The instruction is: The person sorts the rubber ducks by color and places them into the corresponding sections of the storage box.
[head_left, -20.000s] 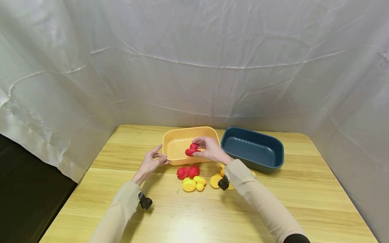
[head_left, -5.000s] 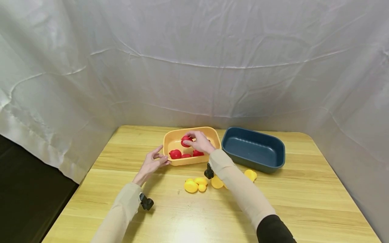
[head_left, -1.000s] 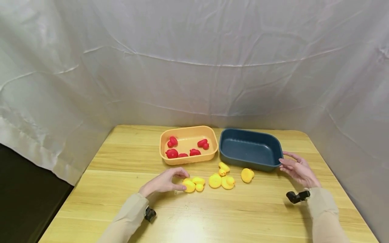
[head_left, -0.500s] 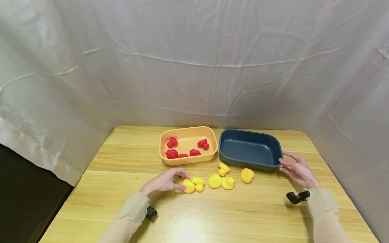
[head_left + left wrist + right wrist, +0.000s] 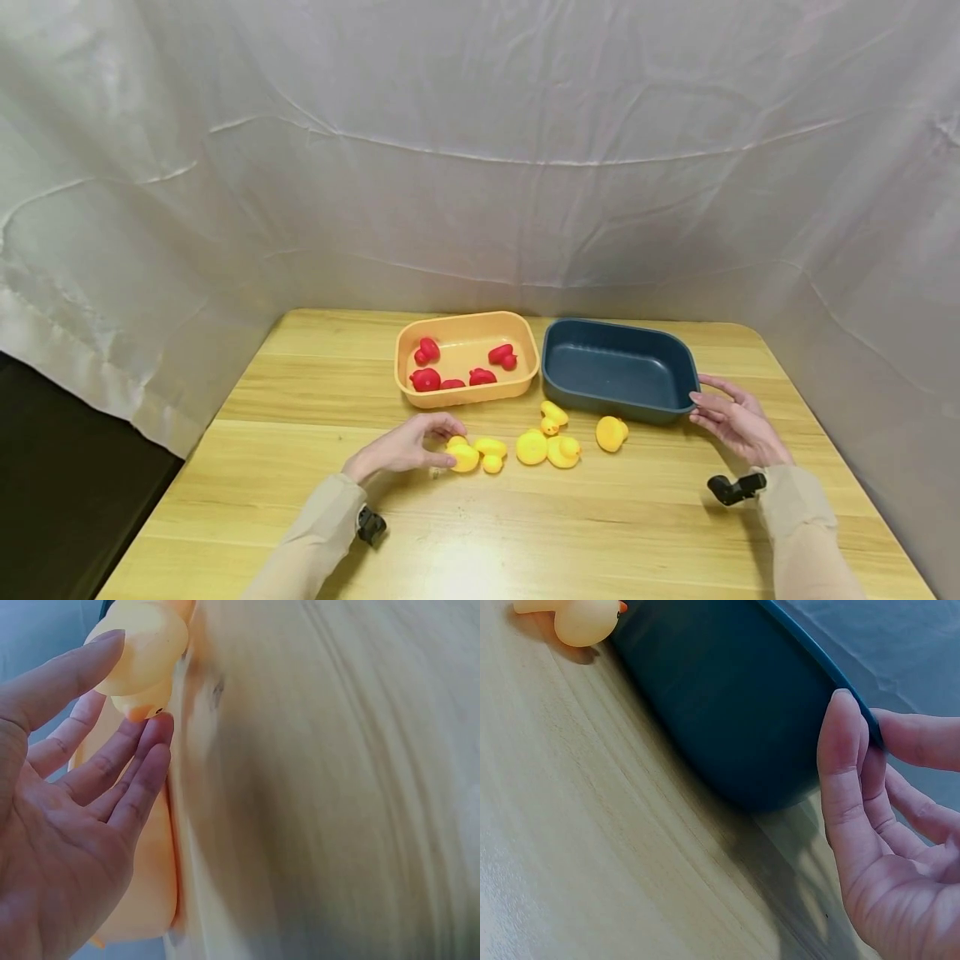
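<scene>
In the head view my left hand (image 5: 408, 446) pinches a yellow rubber duck (image 5: 463, 457) between thumb and fingertips. The left wrist view has this duck (image 5: 154, 649) with its beak toward the fingers and the thumb on its body. A second yellow duck (image 5: 491, 455) lies just to its right. My right hand (image 5: 738, 421) holds the near right corner of a dark blue bin (image 5: 630, 408), thumb outside the wall and fingers at the rim, as the right wrist view (image 5: 851, 772) shows. No ducks lie inside that bin.
Left of the blue bin stands an orange bin (image 5: 467, 397) holding several red ducks (image 5: 426, 380). Three yellow ducks (image 5: 532, 447) cluster in front of the bins, and another yellow duck (image 5: 611, 433) sits near the blue bin. A pale curtain (image 5: 480, 167) hangs behind the wooden table (image 5: 600, 525).
The red ducks went from table and right hand into the orange bin. The right hand moved to the blue bin; the left left the orange bin and has shifted a yellow duck slightly leftward.
</scene>
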`<state>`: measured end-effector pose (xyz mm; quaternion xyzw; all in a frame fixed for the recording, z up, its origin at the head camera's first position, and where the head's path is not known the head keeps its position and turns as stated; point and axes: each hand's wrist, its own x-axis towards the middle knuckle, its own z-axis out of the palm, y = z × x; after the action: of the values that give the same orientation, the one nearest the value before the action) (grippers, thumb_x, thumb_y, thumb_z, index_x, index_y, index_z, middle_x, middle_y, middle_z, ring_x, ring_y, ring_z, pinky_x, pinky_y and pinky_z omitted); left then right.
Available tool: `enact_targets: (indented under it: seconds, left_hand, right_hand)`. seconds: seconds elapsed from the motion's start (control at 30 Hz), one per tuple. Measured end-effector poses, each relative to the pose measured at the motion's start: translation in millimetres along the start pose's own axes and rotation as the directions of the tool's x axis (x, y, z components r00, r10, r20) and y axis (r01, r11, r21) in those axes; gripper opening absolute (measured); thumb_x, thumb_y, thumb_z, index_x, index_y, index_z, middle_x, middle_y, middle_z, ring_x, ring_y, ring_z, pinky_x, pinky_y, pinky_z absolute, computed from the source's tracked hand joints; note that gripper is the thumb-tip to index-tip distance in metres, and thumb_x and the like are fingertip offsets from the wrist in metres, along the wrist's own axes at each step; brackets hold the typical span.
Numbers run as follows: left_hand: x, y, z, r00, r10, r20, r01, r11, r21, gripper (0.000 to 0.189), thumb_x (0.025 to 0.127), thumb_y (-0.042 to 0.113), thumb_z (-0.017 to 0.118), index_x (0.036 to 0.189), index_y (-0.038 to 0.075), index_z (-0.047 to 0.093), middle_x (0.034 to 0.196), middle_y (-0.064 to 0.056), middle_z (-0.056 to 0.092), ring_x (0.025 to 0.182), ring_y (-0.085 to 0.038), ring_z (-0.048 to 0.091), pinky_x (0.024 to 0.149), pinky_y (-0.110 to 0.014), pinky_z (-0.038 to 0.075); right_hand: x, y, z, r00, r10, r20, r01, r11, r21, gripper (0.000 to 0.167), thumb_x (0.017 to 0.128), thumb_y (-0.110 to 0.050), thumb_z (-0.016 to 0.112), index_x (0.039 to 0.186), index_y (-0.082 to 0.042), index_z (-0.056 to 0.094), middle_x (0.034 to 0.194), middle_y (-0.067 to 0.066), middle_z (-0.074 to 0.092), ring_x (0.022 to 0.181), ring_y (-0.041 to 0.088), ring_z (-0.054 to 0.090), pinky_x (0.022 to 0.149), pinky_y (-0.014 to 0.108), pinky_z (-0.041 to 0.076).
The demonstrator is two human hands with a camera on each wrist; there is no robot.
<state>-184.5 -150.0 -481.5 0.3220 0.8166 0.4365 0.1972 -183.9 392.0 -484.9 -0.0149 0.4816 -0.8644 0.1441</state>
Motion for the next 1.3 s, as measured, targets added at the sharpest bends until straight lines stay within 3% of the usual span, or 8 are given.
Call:
enact_targets:
  seconds: [0.23, 0.47, 0.67, 0.87, 1.1, 1.3]
  left_hand:
    - [-2.9, 3.7, -4.8, 1.0, -0.014, -0.011, 0.014, 1.0, -0.003, 0.043, 0.092, 0.02, 0.075, 0.129, 0.002, 0.061, 0.127, -0.01, 0.066, 0.118, -0.025, 0.059, 0.107, -0.046, 0.05]
    - [-4.1, 7.0, -7.9, 1.0, 0.014, -0.022, -0.014, 1.0, -0.019, 0.05, 0.092, 0.017, 0.074, 0.134, -0.002, 0.056, 0.136, -0.02, 0.06, 0.122, -0.033, 0.058, 0.108, -0.053, 0.049]
    - [-2.0, 10.9, -10.5, 0.997, 0.059, -0.046, -0.059, 0.998, 0.014, 0.054, 0.091, 0.017, 0.076, 0.136, -0.003, 0.054, 0.137, -0.023, 0.059, 0.122, -0.033, 0.059, 0.108, -0.048, 0.051]
    - [5.5, 17.4, -13.4, 0.993, 0.089, -0.073, -0.089, 0.996, 0.001, 0.054, 0.089, 0.015, 0.077, 0.134, -0.004, 0.056, 0.135, -0.024, 0.058, 0.12, -0.029, 0.061, 0.108, -0.038, 0.052]
    - [17.9, 29.5, -15.3, 0.989, 0.079, -0.128, -0.073, 0.996, 0.051, 0.051, 0.088, 0.02, 0.079, 0.133, 0.005, 0.061, 0.134, -0.017, 0.061, 0.122, -0.027, 0.059, 0.11, -0.049, 0.048]
    - [32.5, 38.7, -18.2, 0.985, 0.084, -0.151, -0.078, 0.996, 0.046, 0.051, 0.088, 0.018, 0.079, 0.133, 0.004, 0.06, 0.133, -0.013, 0.063, 0.124, -0.028, 0.059, 0.112, -0.049, 0.047]
  right_hand:
    - [0.3, 1, 0, 1.0, 0.0, -0.017, 0.0, 1.0, -0.008, 0.039, 0.103, 0.008, 0.04, 0.124, -0.014, 0.063, 0.094, 0.008, 0.074, 0.081, 0.018, 0.073, 0.078, 0.029, 0.064]
    - [-0.3, 1, 1, 0.999, -0.004, -0.034, 0.003, 1.0, -0.026, 0.037, 0.103, 0.008, 0.043, 0.123, -0.014, 0.064, 0.093, 0.007, 0.074, 0.08, 0.017, 0.073, 0.077, 0.029, 0.064]
    - [0.5, 2, 1, 0.999, -0.007, -0.04, 0.006, 1.0, -0.019, 0.037, 0.102, 0.008, 0.044, 0.122, -0.014, 0.066, 0.093, 0.007, 0.075, 0.08, 0.018, 0.073, 0.077, 0.029, 0.064]
    - [0.3, 2, 2, 0.999, -0.01, -0.049, 0.01, 1.0, -0.012, 0.036, 0.103, 0.008, 0.043, 0.121, -0.013, 0.066, 0.092, 0.007, 0.074, 0.079, 0.018, 0.073, 0.077, 0.029, 0.064]
    - [-0.6, 2, 4, 0.999, -0.017, -0.042, 0.017, 1.0, -0.009, 0.037, 0.103, 0.008, 0.043, 0.122, -0.013, 0.067, 0.092, 0.008, 0.074, 0.079, 0.018, 0.073, 0.077, 0.029, 0.064]
    - [-1.5, 2, 4, 0.999, -0.012, -0.053, 0.011, 1.0, -0.018, 0.036, 0.102, 0.008, 0.044, 0.121, -0.013, 0.067, 0.092, 0.007, 0.074, 0.079, 0.018, 0.073, 0.077, 0.029, 0.064]
